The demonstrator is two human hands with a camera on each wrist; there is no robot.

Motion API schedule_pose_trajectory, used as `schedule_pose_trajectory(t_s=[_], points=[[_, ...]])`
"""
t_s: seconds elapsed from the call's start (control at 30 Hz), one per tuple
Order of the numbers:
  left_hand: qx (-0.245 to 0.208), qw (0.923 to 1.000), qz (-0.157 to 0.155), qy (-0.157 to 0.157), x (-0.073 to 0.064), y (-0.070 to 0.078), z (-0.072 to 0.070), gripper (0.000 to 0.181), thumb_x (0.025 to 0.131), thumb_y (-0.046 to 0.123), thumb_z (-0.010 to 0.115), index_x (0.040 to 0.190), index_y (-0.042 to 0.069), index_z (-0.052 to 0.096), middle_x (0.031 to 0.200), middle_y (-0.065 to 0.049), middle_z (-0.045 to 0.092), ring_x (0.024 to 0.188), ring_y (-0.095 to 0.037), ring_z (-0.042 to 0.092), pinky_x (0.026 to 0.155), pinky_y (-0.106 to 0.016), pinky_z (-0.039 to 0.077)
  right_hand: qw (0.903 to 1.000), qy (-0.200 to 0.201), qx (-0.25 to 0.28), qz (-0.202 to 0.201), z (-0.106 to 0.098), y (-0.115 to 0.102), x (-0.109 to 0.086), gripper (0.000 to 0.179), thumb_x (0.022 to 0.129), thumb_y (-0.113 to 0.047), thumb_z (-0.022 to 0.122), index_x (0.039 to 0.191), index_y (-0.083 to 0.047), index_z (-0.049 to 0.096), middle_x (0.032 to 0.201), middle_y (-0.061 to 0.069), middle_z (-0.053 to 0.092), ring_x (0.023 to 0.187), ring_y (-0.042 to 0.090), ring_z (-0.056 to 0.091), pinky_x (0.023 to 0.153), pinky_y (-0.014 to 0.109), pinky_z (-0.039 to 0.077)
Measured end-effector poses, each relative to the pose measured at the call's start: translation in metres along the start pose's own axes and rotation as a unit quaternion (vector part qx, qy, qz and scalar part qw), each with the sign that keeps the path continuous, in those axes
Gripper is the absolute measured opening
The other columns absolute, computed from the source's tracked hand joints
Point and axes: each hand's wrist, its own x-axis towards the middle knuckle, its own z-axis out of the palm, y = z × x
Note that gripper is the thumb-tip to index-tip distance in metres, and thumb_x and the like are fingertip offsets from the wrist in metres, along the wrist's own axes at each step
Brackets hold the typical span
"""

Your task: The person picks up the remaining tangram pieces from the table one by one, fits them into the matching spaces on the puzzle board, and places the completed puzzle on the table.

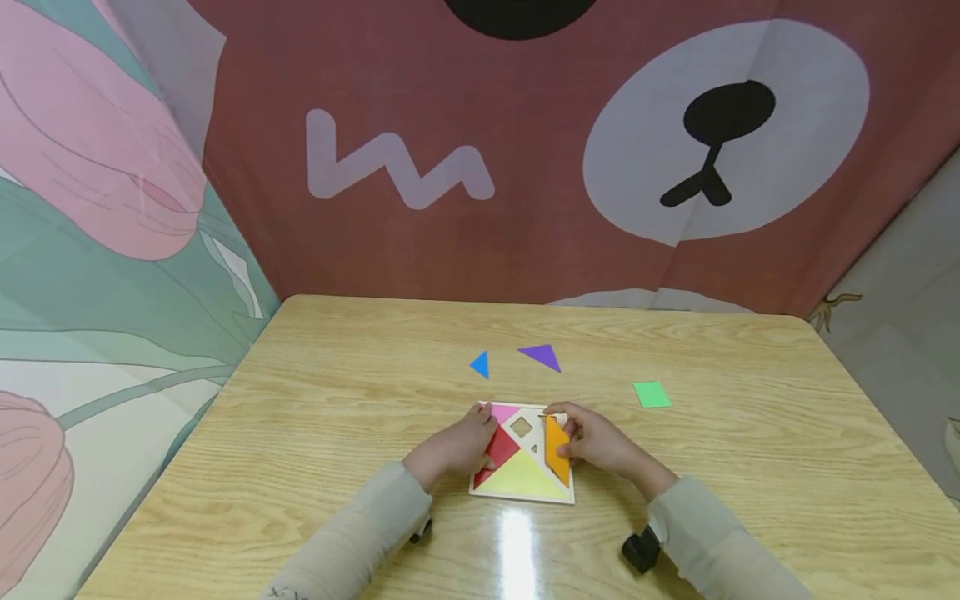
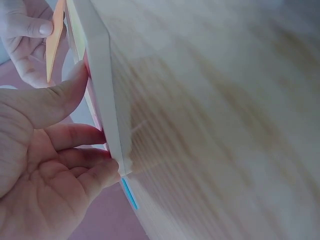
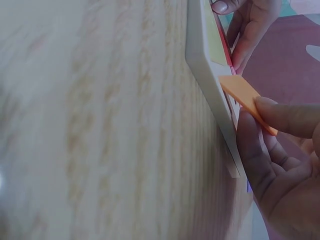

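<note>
A white tangram board (image 1: 522,500) lies on the table, holding a red triangle (image 1: 504,446), a yellow triangle (image 1: 517,477) and a pink piece (image 1: 504,412). At its left side my left hand (image 1: 457,443) holds the board, the thumb on the red triangle and the other fingertips near the far left corner. My right hand (image 1: 596,437) pinches an orange parallelogram piece (image 1: 555,450) between thumb and fingers. That piece is tilted over the right part of the board, one end close to the surface. In the right wrist view the orange piece (image 3: 242,92) leans above the rim.
Beyond the board lie a blue triangle (image 1: 481,365) and a purple triangle (image 1: 542,357). A green piece (image 1: 652,394) lies farther right on the wooden table (image 1: 337,375). A printed cloth (image 1: 450,250) hangs behind the table's far edge.
</note>
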Motion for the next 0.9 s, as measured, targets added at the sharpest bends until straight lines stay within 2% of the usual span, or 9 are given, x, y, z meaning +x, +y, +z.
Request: schedule_pose_trajectory(t_s=[0.43, 0.67, 0.9], points=[[0.003, 1.0000, 0.002, 0.000, 0.0013, -0.0013, 0.0011, 0.061, 0.082, 0.022, 0.059, 0.129, -0.007, 0.033, 0.137, -0.022, 0.022, 0.126, -0.033, 0.017, 0.101, -0.033, 0.020, 0.9993, -0.015, -0.025, -0.022, -0.0008, 0.0026, 0.0004, 0.050, 0.071, 0.012, 0.060, 0.117, 0.001, 0.046, 0.072, 0.009, 0.044, 0.058, 0.015, 0.044, 0.049, 0.024, 0.045], [0.007, 1.0000, -0.003, -0.003, 0.0024, -0.0014, 0.0012, 0.060, 0.082, 0.022, 0.058, 0.129, -0.006, 0.033, 0.137, -0.020, 0.022, 0.126, -0.032, 0.017, 0.101, -0.032, 0.020, 0.9972, -0.013, -0.066, -0.032, -0.0018, 0.0043, -0.0001, 0.051, 0.069, 0.008, 0.063, 0.117, -0.002, 0.048, 0.073, 0.008, 0.046, 0.061, 0.016, 0.041, 0.047, 0.021, 0.039], [0.012, 0.9999, 0.004, -0.001, 0.0027, -0.0025, 0.0025, 0.062, 0.082, 0.024, 0.059, 0.129, -0.007, 0.033, 0.137, -0.022, 0.022, 0.126, -0.033, 0.018, 0.101, -0.033, 0.021, 0.9957, -0.023, -0.079, -0.044, -0.0026, 0.0053, -0.0003, 0.052, 0.069, 0.007, 0.064, 0.118, -0.001, 0.048, 0.073, 0.008, 0.046, 0.061, 0.015, 0.040, 0.046, 0.020, 0.037]])
